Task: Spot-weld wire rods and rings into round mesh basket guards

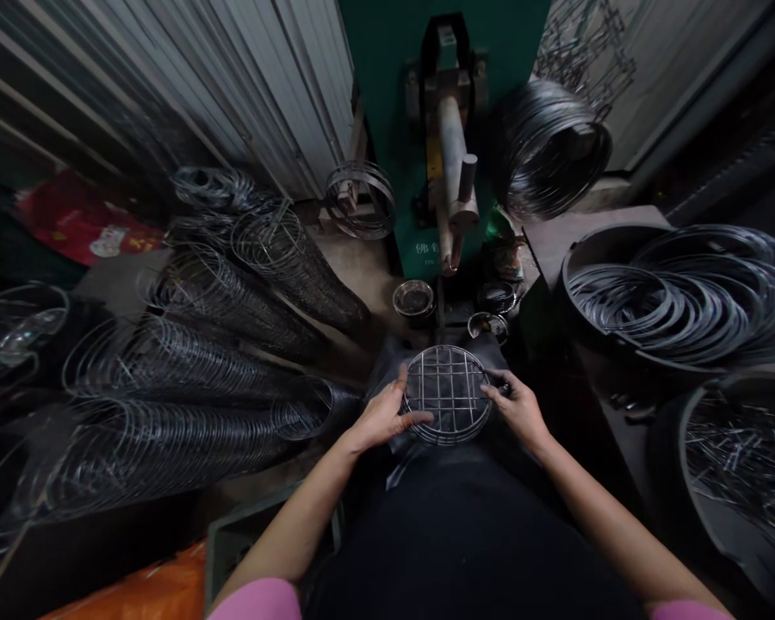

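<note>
A round wire rack (449, 392) with a crossed grid inside its rings lies over my lap. My left hand (389, 408) grips its left edge, the thumb lying across the wires. At the right edge, my right hand (513, 405) holds the rim between thumb and fingers. Beyond the rack stands a green machine (387, 52) with a pale metal arm (453, 146) that points down toward me. Whether several racks are stacked in my hands I cannot tell, though more than one ring shows along the near rim.
Stacks of wire racks (168, 439) lie along the left. A round tub (572, 297) of wire rings and another tub (691, 448) of short wire pieces stand at the right. A wire coil (546, 155) hangs by the machine. Small bowls (413, 299) sit below its arm.
</note>
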